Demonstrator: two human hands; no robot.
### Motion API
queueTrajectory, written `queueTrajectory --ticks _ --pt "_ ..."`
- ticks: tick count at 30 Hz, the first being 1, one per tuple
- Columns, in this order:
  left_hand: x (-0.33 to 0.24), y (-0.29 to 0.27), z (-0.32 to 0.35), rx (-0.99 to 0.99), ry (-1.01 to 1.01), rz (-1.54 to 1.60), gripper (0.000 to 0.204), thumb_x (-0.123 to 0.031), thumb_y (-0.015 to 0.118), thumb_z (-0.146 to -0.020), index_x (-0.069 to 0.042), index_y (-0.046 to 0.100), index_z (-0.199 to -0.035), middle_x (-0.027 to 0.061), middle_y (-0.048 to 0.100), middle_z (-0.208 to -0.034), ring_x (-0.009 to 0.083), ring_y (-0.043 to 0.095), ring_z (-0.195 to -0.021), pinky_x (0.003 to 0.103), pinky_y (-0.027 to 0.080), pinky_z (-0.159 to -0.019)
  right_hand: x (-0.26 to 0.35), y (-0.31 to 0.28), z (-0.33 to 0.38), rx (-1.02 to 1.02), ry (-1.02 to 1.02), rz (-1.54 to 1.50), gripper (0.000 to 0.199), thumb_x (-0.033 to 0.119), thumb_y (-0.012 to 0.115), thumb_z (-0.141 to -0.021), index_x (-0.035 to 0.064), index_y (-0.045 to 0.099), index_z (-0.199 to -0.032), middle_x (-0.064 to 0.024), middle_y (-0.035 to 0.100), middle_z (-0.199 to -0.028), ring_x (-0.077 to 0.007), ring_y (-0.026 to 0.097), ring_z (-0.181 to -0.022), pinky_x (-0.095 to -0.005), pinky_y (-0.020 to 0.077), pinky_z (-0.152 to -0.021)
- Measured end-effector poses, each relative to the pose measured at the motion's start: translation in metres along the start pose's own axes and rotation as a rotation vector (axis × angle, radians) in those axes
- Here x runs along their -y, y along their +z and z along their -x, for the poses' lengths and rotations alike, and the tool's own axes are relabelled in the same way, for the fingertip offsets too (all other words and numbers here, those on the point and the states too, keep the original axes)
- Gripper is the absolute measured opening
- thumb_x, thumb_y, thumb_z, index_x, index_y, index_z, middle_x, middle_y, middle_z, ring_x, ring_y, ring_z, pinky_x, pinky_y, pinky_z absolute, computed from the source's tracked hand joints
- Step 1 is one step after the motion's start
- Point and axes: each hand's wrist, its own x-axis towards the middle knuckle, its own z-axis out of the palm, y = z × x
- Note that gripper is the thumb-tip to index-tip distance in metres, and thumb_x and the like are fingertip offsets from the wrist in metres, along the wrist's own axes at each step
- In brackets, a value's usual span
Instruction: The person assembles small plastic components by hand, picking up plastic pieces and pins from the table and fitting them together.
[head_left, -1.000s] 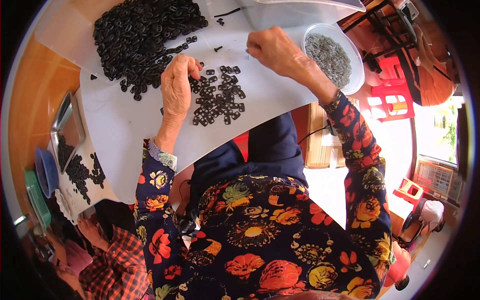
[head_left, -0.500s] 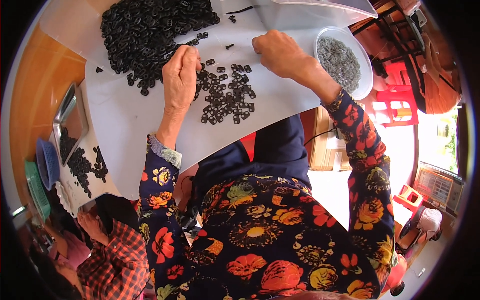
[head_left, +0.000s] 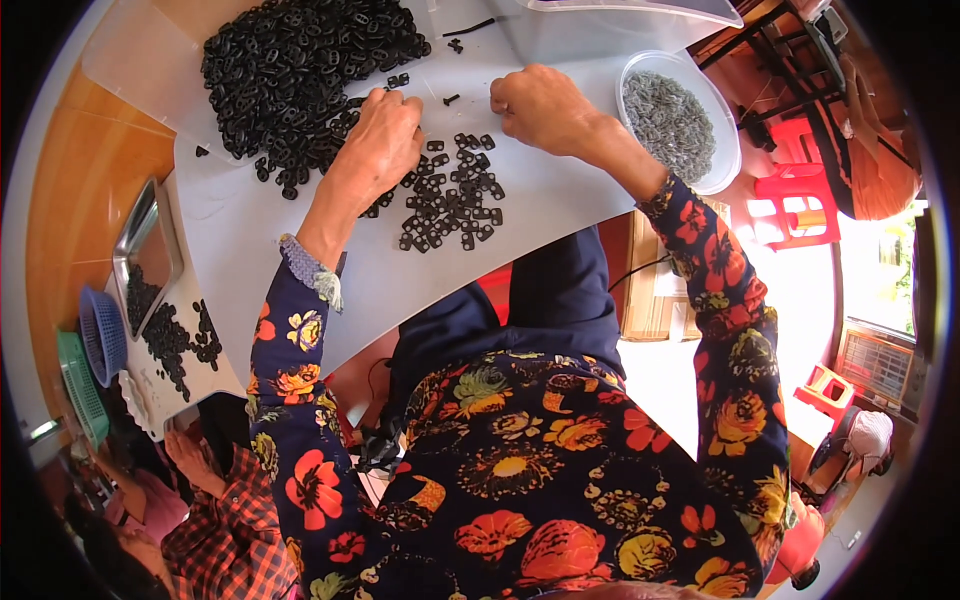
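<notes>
My left hand [head_left: 385, 140] is closed, palm down, between a large heap of black plastic pieces with holes [head_left: 300, 80] and a smaller spread of black two-holed pieces [head_left: 455, 195]. Its fingertips are hidden beneath it. Across a short gap, my right hand [head_left: 540, 108] is curled with thumb and fingers pressed together; whatever it pinches does not show. A small black pin-like part [head_left: 451, 99] lies on the pale tabletop [head_left: 560, 190] between the hands. Right of my right hand stands a round clear tub [head_left: 732, 150], filled with small greyish translucent pieces [head_left: 668, 120].
A clear plastic bin [head_left: 610, 30] stands at the far edge. To the left are a metal tray [head_left: 165, 250], more black pieces [head_left: 170, 345], and blue [head_left: 102, 335] and green baskets [head_left: 80, 390]. A person in a checked shirt [head_left: 225, 530] sits lower left. Red stools [head_left: 795, 205] stand at right.
My left hand has turned palm down and shifted slightly right over the black pieces. My right hand has moved a little left and remains curled.
</notes>
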Motion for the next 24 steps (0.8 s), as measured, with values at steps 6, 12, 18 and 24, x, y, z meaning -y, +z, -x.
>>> queueTrajectory --ticks 6,12,18,24 --pt "-0.006 -0.002 -0.006 0.050 -0.136 0.204 0.003 0.001 0.055 -0.078 0.003 0.054 -0.079 0.0143 0.057 -0.076 0.0272 0.055 -0.078 0.034 0.046 -0.073 -0.002 0.011 0.008 -0.198 0.068 -0.531 0.017 0.008 0.063 -0.075 -0.0014 0.066 -0.088 -0.0114 0.065 -0.068 -0.0187 0.062 -0.061 -0.0318 0.0507 -0.061" --pt "-0.029 0.006 0.014 -0.191 -0.461 1.165 0.014 -0.014 0.057 -0.089 -0.001 0.059 -0.085 0.0010 0.059 -0.071 0.0070 0.056 -0.062 0.021 0.045 -0.059 0.002 0.013 0.009 -0.218 0.107 -0.644 0.012 0.004 0.061 -0.079 -0.0029 0.063 -0.088 -0.0062 0.061 -0.064 -0.0090 0.057 -0.060 -0.0257 0.0498 -0.061" --pt "-0.034 0.018 0.026 -0.197 -0.523 1.302 0.014 -0.014 0.055 -0.091 -0.002 0.059 -0.087 0.0013 0.060 -0.077 0.0096 0.062 -0.073 0.021 0.047 -0.064 0.010 0.025 0.002 -0.123 0.076 -1.118 0.018 -0.004 0.055 -0.083 -0.0012 0.061 -0.099 -0.0010 0.061 -0.082 -0.0069 0.057 -0.075 -0.0228 0.0492 -0.072" --pt "-0.040 0.019 0.025 -0.265 -0.463 1.139 0.008 -0.005 0.052 -0.089 0.002 0.055 -0.088 0.0033 0.060 -0.081 0.0116 0.064 -0.075 0.023 0.049 -0.065 0.030 0.013 -0.002 -0.045 0.029 -1.211 0.023 -0.005 0.055 -0.084 0.0006 0.058 -0.106 0.0005 0.059 -0.086 -0.0059 0.056 -0.082 -0.0224 0.0485 -0.076"
